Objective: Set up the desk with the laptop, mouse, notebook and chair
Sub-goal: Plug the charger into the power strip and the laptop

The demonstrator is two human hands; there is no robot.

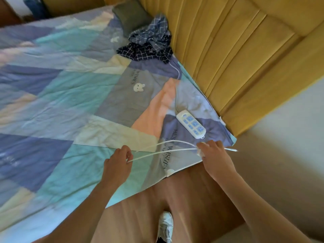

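Both forearms are bare, without sleeves, and one white laced sneaker [165, 226] shows below.

Power strip [191, 124] on quilt [70, 95], right of centre frame, near headboard [236, 55]. Crumpled clothes [149, 44] upper centre, pillow [131, 16] behind. Cable [163, 151], possibly charger, stretched between hands, lower centre.

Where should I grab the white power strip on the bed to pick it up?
Pinch the power strip across its long edges near the middle, coming from above. It lies flat on the quilt, sockets up, its cord leaving the far end.
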